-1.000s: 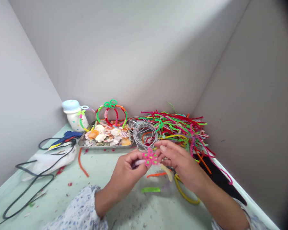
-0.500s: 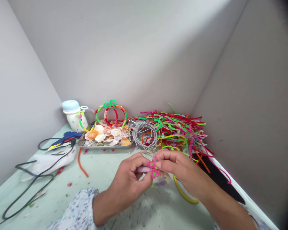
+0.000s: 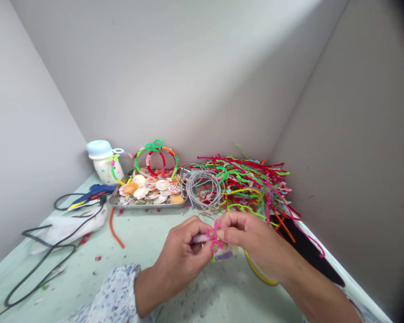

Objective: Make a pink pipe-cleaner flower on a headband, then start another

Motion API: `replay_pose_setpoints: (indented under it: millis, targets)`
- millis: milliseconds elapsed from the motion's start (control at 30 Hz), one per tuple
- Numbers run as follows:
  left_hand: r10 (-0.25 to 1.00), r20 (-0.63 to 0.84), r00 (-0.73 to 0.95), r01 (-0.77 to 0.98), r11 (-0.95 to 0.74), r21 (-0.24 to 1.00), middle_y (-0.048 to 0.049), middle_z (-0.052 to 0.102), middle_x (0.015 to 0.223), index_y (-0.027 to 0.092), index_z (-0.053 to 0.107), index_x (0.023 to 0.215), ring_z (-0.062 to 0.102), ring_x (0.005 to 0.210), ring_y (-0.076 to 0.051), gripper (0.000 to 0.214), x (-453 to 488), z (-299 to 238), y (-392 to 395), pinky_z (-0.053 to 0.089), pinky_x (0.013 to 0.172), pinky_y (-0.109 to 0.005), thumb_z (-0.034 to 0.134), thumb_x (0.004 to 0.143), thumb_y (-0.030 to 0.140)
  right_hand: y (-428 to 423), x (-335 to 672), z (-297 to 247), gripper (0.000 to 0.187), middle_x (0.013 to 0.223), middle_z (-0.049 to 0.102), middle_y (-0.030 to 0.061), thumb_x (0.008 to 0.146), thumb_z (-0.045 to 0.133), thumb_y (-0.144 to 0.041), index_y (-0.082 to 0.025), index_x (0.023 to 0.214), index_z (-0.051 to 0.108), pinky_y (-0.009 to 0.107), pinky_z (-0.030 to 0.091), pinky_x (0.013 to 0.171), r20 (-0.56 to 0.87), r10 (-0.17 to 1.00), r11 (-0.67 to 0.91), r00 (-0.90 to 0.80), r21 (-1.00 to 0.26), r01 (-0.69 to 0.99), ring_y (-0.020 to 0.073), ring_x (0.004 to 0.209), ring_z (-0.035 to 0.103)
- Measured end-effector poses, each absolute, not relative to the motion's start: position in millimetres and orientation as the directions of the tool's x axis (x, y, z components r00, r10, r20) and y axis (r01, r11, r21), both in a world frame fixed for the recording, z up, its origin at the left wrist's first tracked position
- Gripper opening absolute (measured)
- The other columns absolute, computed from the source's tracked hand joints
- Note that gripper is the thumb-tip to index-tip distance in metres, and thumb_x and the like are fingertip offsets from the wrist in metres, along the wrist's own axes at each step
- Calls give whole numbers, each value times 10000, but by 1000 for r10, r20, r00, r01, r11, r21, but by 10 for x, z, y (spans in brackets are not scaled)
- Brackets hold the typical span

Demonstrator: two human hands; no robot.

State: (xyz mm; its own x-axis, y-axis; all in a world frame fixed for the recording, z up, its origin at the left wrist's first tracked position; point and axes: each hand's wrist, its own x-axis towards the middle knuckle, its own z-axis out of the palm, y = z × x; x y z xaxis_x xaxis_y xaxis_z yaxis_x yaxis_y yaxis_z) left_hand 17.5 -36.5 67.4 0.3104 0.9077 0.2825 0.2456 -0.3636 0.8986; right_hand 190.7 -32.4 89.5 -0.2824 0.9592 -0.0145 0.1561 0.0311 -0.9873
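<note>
A small pink pipe-cleaner flower (image 3: 214, 237) with green loops is pinched between both hands just above the pale green table. My left hand (image 3: 182, 253) grips a lilac fuzzy stem that runs into the flower from the left. My right hand (image 3: 251, 237) closes its fingertips on the flower's right side. A yellow hoop (image 3: 257, 273) lies on the table under my right wrist, partly hidden.
A pile of coloured pipe cleaners (image 3: 252, 181) fills the back right corner beside grey wire rings (image 3: 204, 188). A metal tray of shells (image 3: 150, 193), wrapped hoops (image 3: 156, 159), a white jar (image 3: 103, 161), a blue glue gun (image 3: 92, 193) with black cable (image 3: 40, 260) sit left.
Both hands have come down and nearer to me with the flower, and the flower has turned from facing me to edge-on. The right fingers have closed onto it.
</note>
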Motion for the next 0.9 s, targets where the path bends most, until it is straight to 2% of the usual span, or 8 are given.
replay_pose_setpoints:
  millis: [200,400,600,900]
  targets:
    - [898,307,315,266,-395,879,-25,563,700,182,668,796,480,605,-132,99,155,644,-360,340,548,-223,580,826,216,-326,1875,891,93,621,586,-7,758,600,-218,-215,665,602,241,408,497,-84,957,-40,-277,-986,160,134,551,522]
    - [837,422,349,301,-526,795,-26,562,730,177,647,836,510,656,-137,103,132,622,-326,359,599,-228,545,851,174,-287,1916,830,70,635,569,-28,790,624,-266,-217,744,604,225,383,509,-75,936,-56,-344,-996,65,106,532,479]
    - [783,508,359,272,-608,746,-17,542,736,179,634,877,498,662,-137,124,121,551,-314,358,603,-231,522,852,131,-286,1889,867,116,695,597,-3,764,655,-293,-194,769,596,236,407,564,-158,927,-148,-340,-987,56,113,584,510]
    - [807,461,371,292,-572,766,-13,543,741,183,642,871,504,675,-136,146,115,497,-286,364,620,-229,505,864,136,-296,1815,861,110,683,597,-6,727,671,-266,-199,764,593,245,416,595,-153,941,-154,-302,-988,22,124,618,546]
